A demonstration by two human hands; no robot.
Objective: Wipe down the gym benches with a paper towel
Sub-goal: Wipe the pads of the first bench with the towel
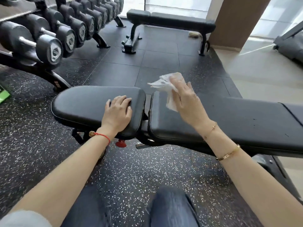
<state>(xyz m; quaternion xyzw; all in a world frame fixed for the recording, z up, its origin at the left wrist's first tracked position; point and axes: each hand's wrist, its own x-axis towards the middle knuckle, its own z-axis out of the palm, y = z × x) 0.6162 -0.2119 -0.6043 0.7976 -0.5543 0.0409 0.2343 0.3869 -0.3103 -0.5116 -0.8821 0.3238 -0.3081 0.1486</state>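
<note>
Crumpled white paper towel (165,89), thin and creased, gripped in right hand (185,99) just above long back pad of black padded vinyl bench (229,122); contact w/ pad not clear. Left hand (118,110) flat, fingers relaxed, resting on rounded smooth seat pad (85,102). Below, speckled black rubber floor (131,174). At left, rack of black hex dumbbells (54,33).

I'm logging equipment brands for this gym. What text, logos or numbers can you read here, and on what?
None can be read.
Dumbbell end caps: emblems with markings, too blurred.
Rack leg: small marking, too small.
Green object at left edge: no legible text.
</note>
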